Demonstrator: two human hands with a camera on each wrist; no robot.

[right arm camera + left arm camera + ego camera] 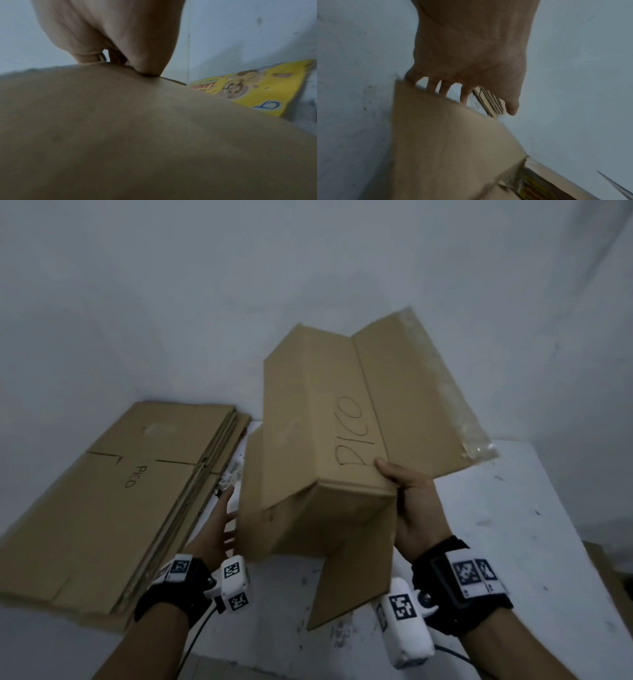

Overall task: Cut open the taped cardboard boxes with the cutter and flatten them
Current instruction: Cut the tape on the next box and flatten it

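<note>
A brown cardboard box (pixel 318 422) marked "PICO" is up in the air above the white table, tilted, with its flaps hanging open. Clear tape (pixel 455 392) clings along the edge of the far right flap. My right hand (pixel 411 501) grips the box's near right corner, thumb on the top face and fingers underneath. In the right wrist view the box (pixel 137 135) fills the picture below my right hand (pixel 120 33). My left hand (pixel 219 525) is at the box's left side with its fingers straight and spread. In the left wrist view the fingers (pixel 433 88) pass behind the box's edge (pixel 445 142). No cutter is in view.
A stack of flattened cardboard (pixel 120 491) lies at the left against the wall, also in the left wrist view as the stack (pixel 491 102). The scuffed white table (pixel 513 508) runs right and forward. A yellow printed carton (pixel 257 88) lies on the table by the wall.
</note>
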